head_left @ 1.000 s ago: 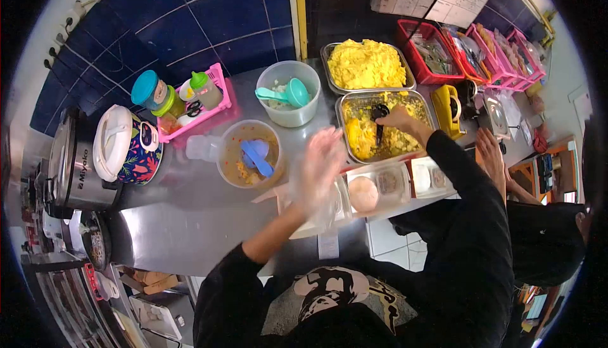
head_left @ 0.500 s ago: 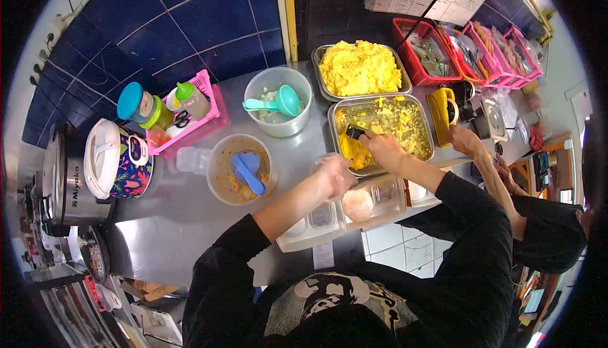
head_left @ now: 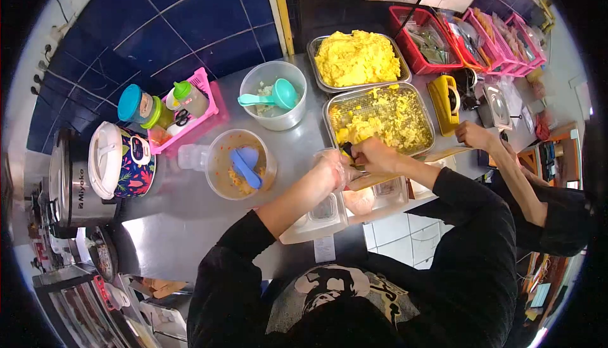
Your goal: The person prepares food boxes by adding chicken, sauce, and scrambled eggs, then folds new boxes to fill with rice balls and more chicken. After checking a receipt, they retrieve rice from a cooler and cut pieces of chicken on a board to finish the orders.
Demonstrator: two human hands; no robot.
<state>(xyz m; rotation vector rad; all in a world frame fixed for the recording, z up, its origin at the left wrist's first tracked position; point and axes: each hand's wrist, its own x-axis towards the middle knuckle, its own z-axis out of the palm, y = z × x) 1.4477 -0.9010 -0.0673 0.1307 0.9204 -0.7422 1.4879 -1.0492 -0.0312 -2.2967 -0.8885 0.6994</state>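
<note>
My left hand [head_left: 330, 169], in a clear plastic glove, is curled beside the near left corner of a metal tray [head_left: 432, 134]; what lies in its fingers is hidden. My right hand [head_left: 375, 155] grips a black-handled tool [head_left: 346, 150] whose working end is out of sight, close against the left hand. Loose yellow mashed food [head_left: 380, 123] is spread over the tray's bottom. Behind it, a second metal tray [head_left: 315, 77] carries a tall mound of the same yellow food [head_left: 358, 58].
To the left stand a clear tub with a turquoise ladle [head_left: 283, 93] and another with a blue spoon [head_left: 248, 169]. Clear containers [head_left: 324, 208] line the front edge. A co-worker's hand [head_left: 475, 136] is at a thin tan strip, near a yellow holder [head_left: 443, 104]. A red basket [head_left: 437, 66] stands behind.
My right hand has drawn the black-handled tool out of the tray, toward my left hand. The tan strip now shows beneath my right forearm. The co-worker's hand has moved away from the yellow holder.
</note>
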